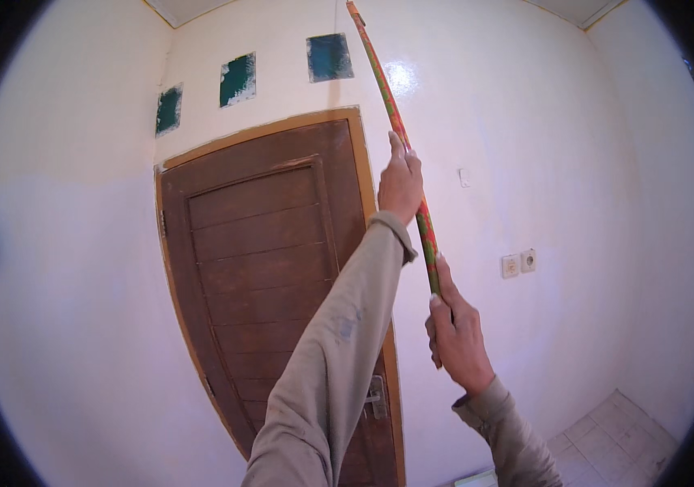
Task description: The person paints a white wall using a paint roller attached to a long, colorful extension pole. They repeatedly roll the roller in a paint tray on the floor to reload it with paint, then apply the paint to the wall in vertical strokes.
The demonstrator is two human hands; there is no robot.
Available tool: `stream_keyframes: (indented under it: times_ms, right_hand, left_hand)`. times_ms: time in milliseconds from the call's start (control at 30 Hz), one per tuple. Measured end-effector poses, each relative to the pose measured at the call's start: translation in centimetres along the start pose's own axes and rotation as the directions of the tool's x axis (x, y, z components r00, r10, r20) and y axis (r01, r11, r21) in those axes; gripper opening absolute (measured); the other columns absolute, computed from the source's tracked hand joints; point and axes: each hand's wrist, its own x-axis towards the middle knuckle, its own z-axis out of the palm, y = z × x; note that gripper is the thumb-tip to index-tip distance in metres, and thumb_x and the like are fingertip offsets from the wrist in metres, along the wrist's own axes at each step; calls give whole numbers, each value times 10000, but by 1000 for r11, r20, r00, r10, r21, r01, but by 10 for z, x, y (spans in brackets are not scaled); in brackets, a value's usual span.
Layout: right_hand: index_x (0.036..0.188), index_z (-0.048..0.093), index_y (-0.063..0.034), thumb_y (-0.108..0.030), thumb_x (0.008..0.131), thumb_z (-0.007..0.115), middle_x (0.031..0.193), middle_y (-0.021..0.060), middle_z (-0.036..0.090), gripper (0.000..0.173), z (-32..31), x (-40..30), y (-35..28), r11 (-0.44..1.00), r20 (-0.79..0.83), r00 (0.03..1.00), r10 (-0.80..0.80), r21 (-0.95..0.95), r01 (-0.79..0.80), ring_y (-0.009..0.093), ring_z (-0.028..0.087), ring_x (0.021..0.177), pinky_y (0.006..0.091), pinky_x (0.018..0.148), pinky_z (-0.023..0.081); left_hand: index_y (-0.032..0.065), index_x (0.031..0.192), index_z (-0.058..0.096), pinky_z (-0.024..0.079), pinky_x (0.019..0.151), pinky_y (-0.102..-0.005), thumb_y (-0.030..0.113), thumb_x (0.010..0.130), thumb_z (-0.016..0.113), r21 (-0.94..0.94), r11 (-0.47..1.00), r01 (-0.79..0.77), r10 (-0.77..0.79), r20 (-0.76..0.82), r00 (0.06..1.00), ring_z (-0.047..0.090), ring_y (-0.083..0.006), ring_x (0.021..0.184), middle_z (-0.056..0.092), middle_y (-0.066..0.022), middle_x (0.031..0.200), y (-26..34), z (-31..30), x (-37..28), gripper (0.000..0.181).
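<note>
A long pole with a red and green pattern rises steeply in front of me, leaning a little to the left. Its orange top part reaches the upper edge of the view, and whatever it may carry there is out of sight. My left hand grips the pole around its middle, one finger stretched along it. Lower down, my right hand is closed around the pole near its bottom end, with the index finger pointing up the shaft. Behind the pole is a white wall with a shiny spot near the top.
A brown wooden door in an ochre frame stands shut at left, with a metal handle. Above it are dark green panes with white-smeared edges. Wall sockets and a switch plate sit at right, above a tiled floor.
</note>
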Motion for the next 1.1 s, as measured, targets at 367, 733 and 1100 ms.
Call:
stream_keyframes:
  times_ms: [367, 733, 1100]
  right_hand:
    - [1535, 253, -111, -131, 971, 360, 624, 28, 429, 574, -7, 56, -9, 999, 35, 999, 40, 32, -41, 114, 408, 504, 317, 489, 428]
    - [1538, 249, -109, -97, 970, 401, 631, 78, 479, 587, -23, -45, 35, 984, 18, 985, 169, -58, -168, 140, 465, 564, 336, 579, 462]
    - [1530, 262, -134, -224, 982, 421, 623, 119, 479, 578, -14, -191, 122, 985, -10, 996, 91, -147, -92, 198, 466, 527, 358, 512, 413]
  left_hand:
    - [-24, 1501, 193, 505, 840, -495, 289, 997, 348, 87, 996, 13, -10, -36, 999, 659, -437, 910, 669, -294, 979, -3, 4, 63, 613]
    - [26, 1531, 134, 486, 676, -423, 294, 1009, 392, -109, 992, 56, -52, 31, 998, 609, -302, 693, 624, -190, 822, 1, 24, -69, 641]
    - [-4, 1532, 88, 445, 560, -332, 200, 986, 444, -256, 947, 194, -173, 101, 980, 512, -161, 594, 541, -83, 737, -18, 31, -181, 683]
